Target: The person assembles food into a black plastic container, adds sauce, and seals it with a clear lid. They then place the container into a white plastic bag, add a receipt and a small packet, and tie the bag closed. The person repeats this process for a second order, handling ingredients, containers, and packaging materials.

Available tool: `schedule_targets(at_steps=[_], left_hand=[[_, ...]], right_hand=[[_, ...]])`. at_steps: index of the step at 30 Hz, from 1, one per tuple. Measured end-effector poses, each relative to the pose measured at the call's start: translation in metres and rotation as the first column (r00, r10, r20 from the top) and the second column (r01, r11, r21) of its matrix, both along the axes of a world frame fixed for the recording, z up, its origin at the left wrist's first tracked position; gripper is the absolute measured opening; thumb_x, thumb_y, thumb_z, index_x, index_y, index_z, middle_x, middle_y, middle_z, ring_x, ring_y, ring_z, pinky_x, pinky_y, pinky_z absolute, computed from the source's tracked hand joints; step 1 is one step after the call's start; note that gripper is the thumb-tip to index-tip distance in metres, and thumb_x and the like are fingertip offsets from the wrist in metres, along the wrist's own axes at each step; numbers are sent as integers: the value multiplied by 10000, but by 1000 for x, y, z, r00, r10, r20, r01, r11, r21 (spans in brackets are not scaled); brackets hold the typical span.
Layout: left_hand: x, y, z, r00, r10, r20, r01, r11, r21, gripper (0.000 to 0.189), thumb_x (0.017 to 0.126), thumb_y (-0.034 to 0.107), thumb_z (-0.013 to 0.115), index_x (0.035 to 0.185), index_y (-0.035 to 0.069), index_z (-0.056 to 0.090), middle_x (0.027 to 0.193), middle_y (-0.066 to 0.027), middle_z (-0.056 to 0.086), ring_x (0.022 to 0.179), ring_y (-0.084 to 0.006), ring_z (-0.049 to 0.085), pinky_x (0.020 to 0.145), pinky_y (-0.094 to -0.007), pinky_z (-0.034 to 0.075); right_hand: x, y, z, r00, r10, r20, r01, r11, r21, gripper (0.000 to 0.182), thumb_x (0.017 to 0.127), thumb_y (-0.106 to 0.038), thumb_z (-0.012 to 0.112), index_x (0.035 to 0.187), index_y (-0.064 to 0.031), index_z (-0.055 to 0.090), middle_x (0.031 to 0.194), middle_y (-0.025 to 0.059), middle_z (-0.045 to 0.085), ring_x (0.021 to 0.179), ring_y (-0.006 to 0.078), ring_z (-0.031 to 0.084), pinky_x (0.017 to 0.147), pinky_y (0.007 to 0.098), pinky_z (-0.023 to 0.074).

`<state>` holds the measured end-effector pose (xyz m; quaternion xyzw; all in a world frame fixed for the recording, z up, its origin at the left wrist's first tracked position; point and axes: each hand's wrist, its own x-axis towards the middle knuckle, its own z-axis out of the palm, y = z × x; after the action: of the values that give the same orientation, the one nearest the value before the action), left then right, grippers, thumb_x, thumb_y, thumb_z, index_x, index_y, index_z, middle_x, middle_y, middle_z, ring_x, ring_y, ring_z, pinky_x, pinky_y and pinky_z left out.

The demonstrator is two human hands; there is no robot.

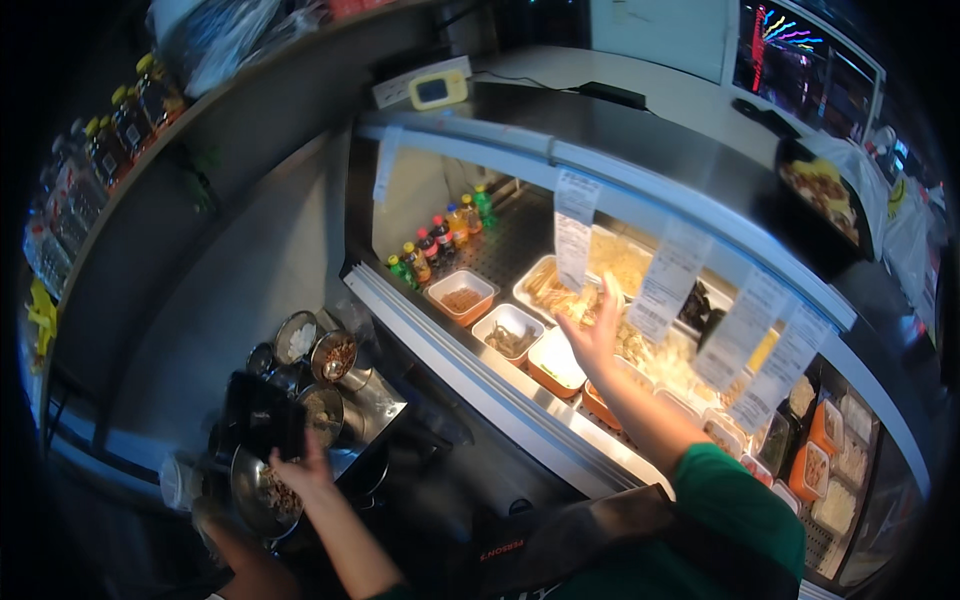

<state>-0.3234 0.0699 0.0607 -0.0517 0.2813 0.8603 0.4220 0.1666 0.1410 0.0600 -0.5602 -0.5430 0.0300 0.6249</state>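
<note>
My left hand (304,474) is closed on the edge of a black plastic container (262,412), which is blurred. The container is above a metal bowl of chopped brown food (251,487). My right hand (595,334) reaches into the lit display case with fingers spread and nothing seen in it. Its fingertips appear just under a printed paper slip (575,225) hanging from the case's top rail. Around that hand are a tray of pale strips of food (544,281), a tub of dark strips (512,337) and a white-topped orange tub (556,364).
Metal bowls of seasonings (334,356) crowd the stand at left. Another person's arm (244,555) enters at lower left. More slips (670,277) hang along the case (442,397). Small drink bottles (442,234) line its back. A black food tray (821,195) and plastic bags (907,232) lie at right.
</note>
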Motion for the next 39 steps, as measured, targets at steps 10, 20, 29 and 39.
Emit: schedule_targets(at_steps=[10, 20, 29, 39], left_hand=[[178, -130, 7, 677, -730, -92, 705, 679, -204, 542, 851, 344, 478, 1291, 33, 424, 1213, -159, 547, 1082, -323, 563, 879, -488, 490], [186, -227, 15, 756, -605, -251, 417, 739, -529, 338, 900, 301, 515, 1121, 48, 553, 1050, -108, 622, 976, -204, 587, 853, -352, 452], [181, -375, 26, -160, -778, -607, -99, 624, -775, 452, 838, 284, 596, 1271, 170, 530, 988, -145, 544, 952, -306, 542, 838, -353, 437], [106, -660, -70, 752, -401, -522, -138, 680, -720, 388, 895, 227, 528, 1236, 42, 532, 1159, -130, 573, 1086, -244, 538, 926, -318, 402]], right_hand=[[-17, -41, 43, 774, 518, -365, -633, 654, -414, 183, 866, -192, 600, 987, -60, 639, 824, 57, 650, 783, 125, 598, 714, 307, 480], [2, -190, -69, 409, 556, -723, -879, 28, -476, 176, 921, -65, 493, 1050, 23, 577, 882, 121, 662, 835, 184, 648, 776, 300, 510], [-13, -238, -92, 482, 769, -421, -722, 76, -688, 151, 892, 12, 491, 1001, 37, 592, 827, 111, 670, 749, 167, 643, 689, 277, 502], [-120, -360, -118, 138, 892, -431, -591, -275, -758, 161, 903, 2, 489, 1022, 50, 585, 835, 102, 656, 741, 153, 627, 688, 278, 497]])
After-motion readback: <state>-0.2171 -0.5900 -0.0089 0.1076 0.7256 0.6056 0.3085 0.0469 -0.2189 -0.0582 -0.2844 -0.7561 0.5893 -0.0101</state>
